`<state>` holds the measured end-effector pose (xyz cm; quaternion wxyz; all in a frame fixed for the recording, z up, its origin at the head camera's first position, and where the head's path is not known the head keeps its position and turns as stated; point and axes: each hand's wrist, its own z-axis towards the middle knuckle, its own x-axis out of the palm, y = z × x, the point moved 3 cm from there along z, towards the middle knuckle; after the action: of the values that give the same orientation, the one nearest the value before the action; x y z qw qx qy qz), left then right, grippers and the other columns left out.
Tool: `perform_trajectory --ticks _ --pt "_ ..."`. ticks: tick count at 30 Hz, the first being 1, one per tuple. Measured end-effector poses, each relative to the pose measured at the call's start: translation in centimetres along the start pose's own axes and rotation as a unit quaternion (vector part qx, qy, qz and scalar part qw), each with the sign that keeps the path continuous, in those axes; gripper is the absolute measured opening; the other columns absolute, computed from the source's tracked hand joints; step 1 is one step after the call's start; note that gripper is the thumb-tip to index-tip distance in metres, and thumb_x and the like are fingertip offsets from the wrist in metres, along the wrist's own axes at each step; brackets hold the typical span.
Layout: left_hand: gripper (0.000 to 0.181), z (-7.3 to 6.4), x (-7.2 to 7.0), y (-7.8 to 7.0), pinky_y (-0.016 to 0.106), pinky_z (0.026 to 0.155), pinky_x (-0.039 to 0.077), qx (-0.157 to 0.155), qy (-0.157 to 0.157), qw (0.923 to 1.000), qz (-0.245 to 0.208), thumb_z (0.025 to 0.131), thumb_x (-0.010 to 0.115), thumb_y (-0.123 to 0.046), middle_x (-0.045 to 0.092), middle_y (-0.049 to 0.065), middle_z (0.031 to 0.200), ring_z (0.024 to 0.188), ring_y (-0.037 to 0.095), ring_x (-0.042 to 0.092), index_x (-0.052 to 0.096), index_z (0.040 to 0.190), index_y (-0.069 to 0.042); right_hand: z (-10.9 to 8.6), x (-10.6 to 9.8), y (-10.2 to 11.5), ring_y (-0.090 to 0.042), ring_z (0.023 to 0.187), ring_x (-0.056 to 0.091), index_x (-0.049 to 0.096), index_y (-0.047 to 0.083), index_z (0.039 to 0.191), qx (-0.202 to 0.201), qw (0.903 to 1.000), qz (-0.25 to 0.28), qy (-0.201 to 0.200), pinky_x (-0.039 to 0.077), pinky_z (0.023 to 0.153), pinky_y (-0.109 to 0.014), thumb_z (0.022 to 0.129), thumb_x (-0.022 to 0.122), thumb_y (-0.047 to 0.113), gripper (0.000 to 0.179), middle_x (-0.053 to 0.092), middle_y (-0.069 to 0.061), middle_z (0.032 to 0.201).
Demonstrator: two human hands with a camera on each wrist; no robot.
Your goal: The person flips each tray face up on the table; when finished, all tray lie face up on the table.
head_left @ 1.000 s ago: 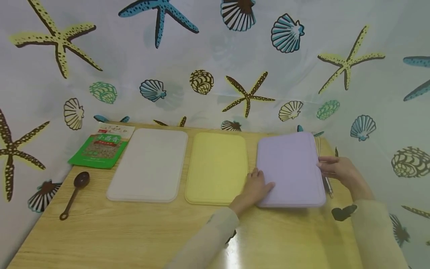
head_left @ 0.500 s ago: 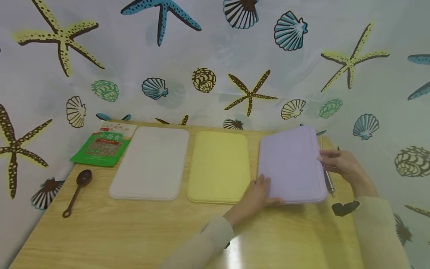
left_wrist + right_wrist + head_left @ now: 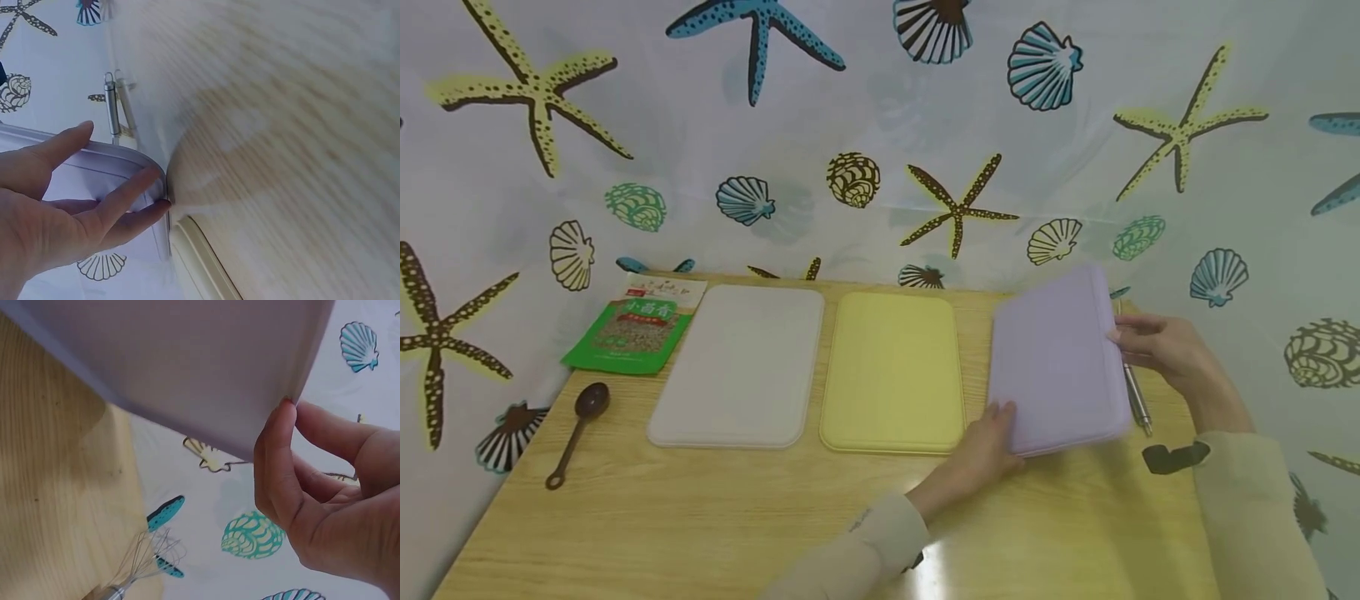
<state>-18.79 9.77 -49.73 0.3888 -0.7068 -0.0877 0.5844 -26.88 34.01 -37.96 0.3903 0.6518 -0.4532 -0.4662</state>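
A purple rectangular shallow tray (image 3: pixel 1052 358) is tilted, its right side raised off the wooden table. My left hand (image 3: pixel 981 450) grips its near left corner; the left wrist view shows the thumb along one edge and the fingers (image 3: pixel 134 194) at the corner. Up at the right edge, my right hand (image 3: pixel 1168 350) pinches the tray between thumb and fingertips, and the underside (image 3: pixel 187 356) shows in the right wrist view. Just left of it a yellow tray (image 3: pixel 891 375) lies flat. A whisk (image 3: pixel 1137 400) lies beyond the purple tray's right edge, partly hidden by it.
Further left lies a white tray (image 3: pixel 741 367). A green and white food packet (image 3: pixel 632 329) and a brown spoon (image 3: pixel 580 429) lie at the table's left end. Behind the wooden table (image 3: pixel 760 525) hangs a cloth (image 3: pixel 820 108) printed with starfish and shells.
The purple tray's right side has risen and its tilt has grown. My right hand has moved up with that edge, while my left has shifted slightly right along the corner and now grips it.
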Motion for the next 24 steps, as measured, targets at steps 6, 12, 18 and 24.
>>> perform_trajectory --ticks 6,12,18,24 --pt "0.076 -0.2 0.0 -1.2 0.037 0.104 0.045 0.024 -0.023 0.9994 -0.009 0.076 0.081 -0.012 0.052 0.028 0.132 0.123 0.037 0.052 0.041 0.137 0.012 -0.2 0.8 1.6 -0.007 0.084 0.068 0.056 -0.002 0.123 -0.011 0.9982 0.058 -0.011 0.057 0.076 -0.022 0.084 0.075 0.012 0.046 0.069 0.01 0.097" --pt "0.075 -0.3 -0.1 -1.5 0.033 0.097 0.05 0.014 -0.04 0.9987 -0.029 0.073 0.081 -0.007 0.056 0.026 0.127 0.116 0.035 0.057 0.042 0.135 0.013 -0.1 2.1 2.7 -0.008 0.086 0.068 0.06 -0.002 0.121 -0.026 0.9968 0.075 -0.011 0.058 0.076 -0.024 0.083 0.076 0.013 0.044 0.07 0.007 0.096" --pt "0.077 -0.2 0.1 -1.6 0.036 0.102 0.046 0.002 -0.026 0.996 -0.086 0.072 0.077 0.0 0.051 0.028 0.133 0.122 0.037 0.053 0.038 0.138 0.014 0.2 2.8 3.2 -0.008 0.085 0.068 0.06 0.002 0.116 -0.029 0.9941 0.104 -0.008 0.058 0.074 -0.025 0.083 0.076 0.011 0.038 0.07 0.006 0.096" --pt "0.081 -0.3 0.1 -1.7 0.037 0.097 0.05 -0.014 -0.019 0.9934 -0.112 0.07 0.076 0.0 0.052 0.028 0.132 0.119 0.038 0.055 0.037 0.14 0.012 0.4 4.1 3.9 -0.007 0.087 0.068 0.051 -0.007 0.127 -0.032 0.9945 0.1 0.001 0.058 0.075 -0.026 0.085 0.074 0.011 0.051 0.067 0.006 0.1"
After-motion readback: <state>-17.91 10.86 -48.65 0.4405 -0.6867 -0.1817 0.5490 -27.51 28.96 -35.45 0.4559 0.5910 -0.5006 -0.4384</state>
